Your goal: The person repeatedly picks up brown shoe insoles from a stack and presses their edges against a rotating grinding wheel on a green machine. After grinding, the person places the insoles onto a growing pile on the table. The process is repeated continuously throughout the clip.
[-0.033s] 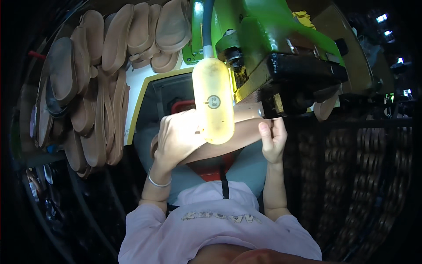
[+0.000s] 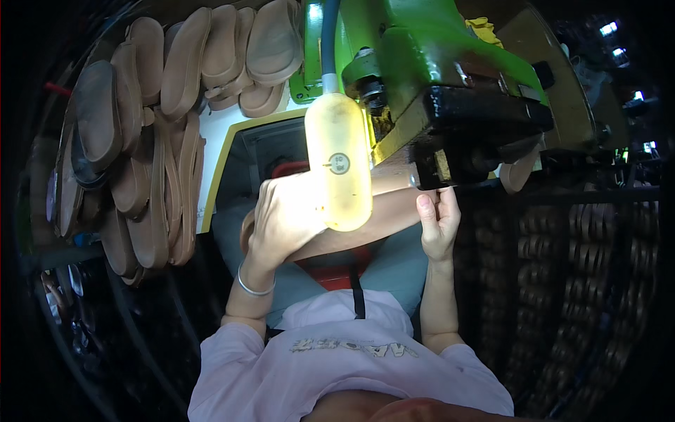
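Between my hands, just under the machine's dark head (image 2: pixel 457 133), lies a tan sandal (image 2: pixel 390 214), its sole side-on to me. My left hand (image 2: pixel 285 214) is closed round its left part; the fingertips vanish in the lamp's glare. At the sole's right end my right hand (image 2: pixel 439 221) pinches it, thumb on the near side and fingers curled behind. That end touches or nearly touches the underside of the machine head; I cannot tell which. The glowing yellow lamp (image 2: pixel 339 162) hangs in front of the sandal's middle and hides part of it.
A green machine body (image 2: pixel 429 56) rises at the far side. Many tan sandals and soles (image 2: pixel 186 67) are piled on the left of a white table with a yellow-edged opening (image 2: pixel 225 151). Another tan sole (image 2: pixel 519 174) sits right of the machine head. Racks of footwear (image 2: pixel 590 239) stand at right.
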### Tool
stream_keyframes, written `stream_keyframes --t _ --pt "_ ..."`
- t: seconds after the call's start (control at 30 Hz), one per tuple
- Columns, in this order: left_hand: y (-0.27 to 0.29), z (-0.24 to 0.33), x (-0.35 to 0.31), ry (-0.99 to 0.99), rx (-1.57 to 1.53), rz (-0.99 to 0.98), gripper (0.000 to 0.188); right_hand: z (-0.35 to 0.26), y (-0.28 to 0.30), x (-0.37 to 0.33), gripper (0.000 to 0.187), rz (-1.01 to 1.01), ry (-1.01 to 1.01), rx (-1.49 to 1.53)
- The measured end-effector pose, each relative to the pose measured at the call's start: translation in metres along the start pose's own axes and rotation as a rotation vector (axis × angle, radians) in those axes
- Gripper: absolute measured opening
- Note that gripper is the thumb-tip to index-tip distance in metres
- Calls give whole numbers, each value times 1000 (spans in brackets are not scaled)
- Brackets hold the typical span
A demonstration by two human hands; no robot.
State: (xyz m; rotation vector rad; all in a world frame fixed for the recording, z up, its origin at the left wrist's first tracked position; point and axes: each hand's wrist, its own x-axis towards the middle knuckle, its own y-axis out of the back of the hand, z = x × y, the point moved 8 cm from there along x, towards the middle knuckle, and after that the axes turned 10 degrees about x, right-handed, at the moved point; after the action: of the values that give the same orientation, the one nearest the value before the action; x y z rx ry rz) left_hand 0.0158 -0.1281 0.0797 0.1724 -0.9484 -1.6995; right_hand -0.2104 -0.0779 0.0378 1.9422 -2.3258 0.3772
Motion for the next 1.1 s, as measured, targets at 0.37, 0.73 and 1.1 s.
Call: stream_keyframes --t 0.37,0.73,1.1 --pt "8 -32 -36 295 -70 -14 20 13 -37 -5 29 -89 -66 25" --pt "-65 -6 -77 444 -571 158 26 20 -30 -14 32 3 15 -149" --pt "-99 -4 -40 315 -687 52 21 7 0 -23 34 122 26 -167"
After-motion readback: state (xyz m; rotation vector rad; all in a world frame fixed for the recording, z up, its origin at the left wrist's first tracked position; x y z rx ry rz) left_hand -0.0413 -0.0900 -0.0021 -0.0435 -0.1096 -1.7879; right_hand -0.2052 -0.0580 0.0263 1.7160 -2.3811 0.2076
